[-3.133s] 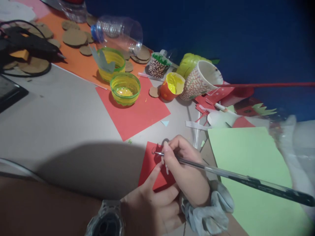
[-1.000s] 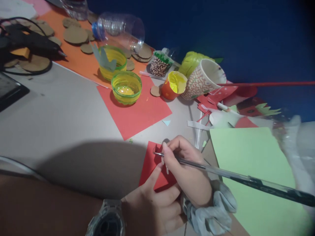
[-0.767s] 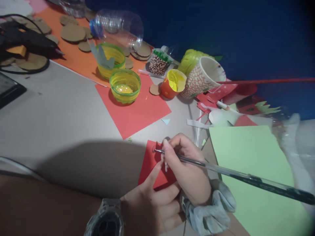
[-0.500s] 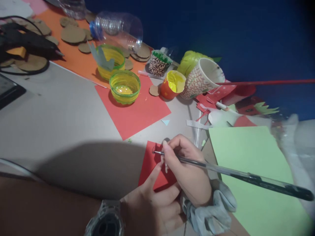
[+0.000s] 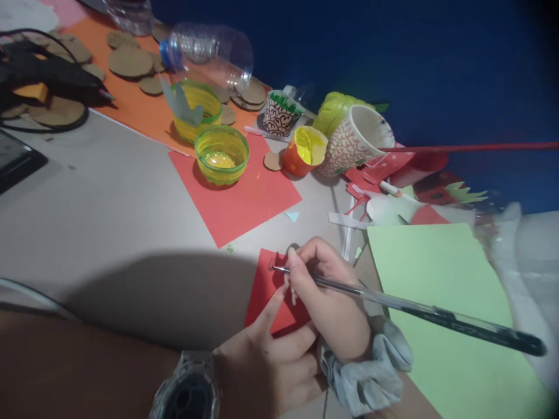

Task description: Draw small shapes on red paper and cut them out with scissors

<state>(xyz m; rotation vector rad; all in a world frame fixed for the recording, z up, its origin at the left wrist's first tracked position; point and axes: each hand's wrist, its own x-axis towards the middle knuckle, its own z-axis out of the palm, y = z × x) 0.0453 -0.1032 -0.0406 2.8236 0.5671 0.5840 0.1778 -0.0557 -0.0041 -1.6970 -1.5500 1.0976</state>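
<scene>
My right hand (image 5: 329,297) is closed round a clear ballpoint pen (image 5: 419,314), its tip resting on a small red paper piece (image 5: 267,286) near the table's front. A grey scrunchie (image 5: 371,372) sits on that wrist. My left hand (image 5: 266,361), with a grey watch (image 5: 187,390) on its wrist, lies flat on the lower edge of the red piece, forefinger stretched out along it. Part of the red piece is hidden under both hands.
A light green sheet (image 5: 441,314) lies to the right. Behind are a larger red sheet (image 5: 244,198), two yellow-green bowls (image 5: 222,154), painted paper cups (image 5: 353,142), a toppled plastic bottle (image 5: 209,52), cardboard discs on orange paper (image 5: 131,61), a black glue gun (image 5: 48,73) and paper scraps (image 5: 384,186).
Almost nothing differs. The pen tip has stayed on the upper part of the small red piece, shifting only slightly, and my left hand keeps pressing the paper.
</scene>
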